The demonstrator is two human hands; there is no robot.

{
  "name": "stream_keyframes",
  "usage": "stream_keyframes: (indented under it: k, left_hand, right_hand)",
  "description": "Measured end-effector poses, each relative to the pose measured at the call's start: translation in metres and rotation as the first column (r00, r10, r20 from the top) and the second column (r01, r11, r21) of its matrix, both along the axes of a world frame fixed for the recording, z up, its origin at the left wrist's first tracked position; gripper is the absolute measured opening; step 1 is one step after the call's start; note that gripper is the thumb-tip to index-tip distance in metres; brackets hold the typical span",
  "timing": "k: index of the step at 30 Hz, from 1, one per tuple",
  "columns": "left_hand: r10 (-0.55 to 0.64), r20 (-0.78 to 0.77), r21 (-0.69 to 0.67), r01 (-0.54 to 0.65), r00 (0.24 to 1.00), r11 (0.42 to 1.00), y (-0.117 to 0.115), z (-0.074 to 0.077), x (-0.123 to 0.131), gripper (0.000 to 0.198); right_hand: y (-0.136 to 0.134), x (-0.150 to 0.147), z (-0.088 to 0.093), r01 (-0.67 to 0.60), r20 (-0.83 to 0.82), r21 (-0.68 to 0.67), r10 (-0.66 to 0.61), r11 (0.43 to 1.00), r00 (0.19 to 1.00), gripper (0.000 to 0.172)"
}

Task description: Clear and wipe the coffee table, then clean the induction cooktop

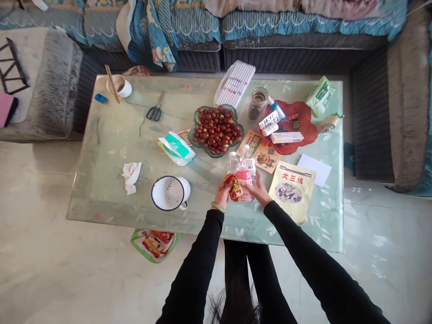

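My left hand (222, 194), with a pale green bangle at the wrist, is closed on a small red and yellow packet (235, 188). Close beside it, my right hand (259, 191) curls around the right side of the clear plastic bottles (232, 163), its thumb reaching in toward the packet. Pink wrapping or labels (248, 179) show on the bottles between both hands. The bottles' lower parts are partly hidden by the packet and fingers. Behind the bottles is an orange booklet (265, 153), and to the right lies a cream-coloured bag (290, 193) with a panda print.
A green dish of red jujubes (218, 130) sits mid-table. Around it are scissors (154, 111), a marker case (235, 83), a glass jar (258, 103) and a red tray (303, 121) with boxes. A white enamel mug (168, 193) and crumpled tissue (131, 176) lie left.
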State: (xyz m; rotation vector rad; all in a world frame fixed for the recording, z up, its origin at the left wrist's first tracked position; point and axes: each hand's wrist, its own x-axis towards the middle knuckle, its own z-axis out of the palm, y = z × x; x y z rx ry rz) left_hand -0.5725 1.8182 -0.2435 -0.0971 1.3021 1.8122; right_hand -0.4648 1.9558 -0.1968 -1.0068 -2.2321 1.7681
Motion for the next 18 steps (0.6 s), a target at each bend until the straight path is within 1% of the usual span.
stream_keyframes:
  k: [1, 3, 4, 5, 7, 8, 10, 14, 16, 18]
  left_hand:
    - [0.002, 0.015, 0.002, -0.002, 1.000, 1.000, -0.003, 0.005, 0.003, 0.067]
    - [-0.013, 0.052, 0.011, 0.012, 0.999, 1.000, -0.012, 0.018, 0.012, 0.068]
    - [-0.025, 0.062, 0.021, 0.023, 0.998, 0.999, -0.018, 0.027, 0.017, 0.068]
    - [-0.036, 0.065, 0.035, 0.034, 0.997, 0.999, -0.024, 0.037, 0.022, 0.066]
    - [-0.047, 0.047, 0.058, 0.045, 0.998, 0.997, -0.037, 0.064, 0.033, 0.062]
    - [-0.050, 0.024, 0.065, 0.048, 0.998, 0.997, -0.043, 0.080, 0.037, 0.059]
    - [-0.061, -0.042, 0.065, 0.064, 0.997, 0.996, -0.058, 0.117, 0.045, 0.052]
    - [-0.090, -0.171, 0.027, 0.096, 0.981, 0.995, -0.093, 0.202, 0.061, 0.040]
    - [-0.074, -0.213, 0.007, 0.077, 0.974, 0.997, -0.114, 0.241, 0.071, 0.036]
    - [-0.018, -0.233, 0.018, 0.022, 0.972, 1.000, -0.135, 0.274, 0.083, 0.032]
  right_hand:
    - [-0.004, 0.004, 0.008, 0.012, -0.009, -0.107, -0.013, 0.994, 1.000, 0.117]
    - [-0.014, 0.016, 0.026, 0.080, 0.004, -0.300, -0.082, 0.951, 0.997, 0.118]
    - [-0.020, 0.023, 0.036, 0.086, 0.006, -0.348, -0.090, 0.933, 0.996, 0.118]
    - [-0.025, 0.030, 0.047, 0.084, 0.000, -0.369, -0.090, 0.926, 0.996, 0.118]
    - [-0.035, 0.044, 0.069, 0.069, -0.029, -0.377, -0.087, 0.924, 0.996, 0.118]
    - [-0.040, 0.051, 0.081, 0.058, -0.049, -0.383, -0.083, 0.922, 0.995, 0.120]
    - [-0.050, 0.064, 0.107, 0.034, -0.088, -0.417, -0.077, 0.908, 0.993, 0.123]
    - [-0.079, 0.089, 0.164, 0.025, -0.120, -0.462, -0.090, 0.886, 0.989, 0.121]
    - [-0.095, 0.101, 0.193, 0.020, -0.131, -0.466, -0.092, 0.884, 0.987, 0.119]
    - [-0.112, 0.110, 0.221, -0.002, -0.136, -0.470, -0.070, 0.883, 0.988, 0.115]
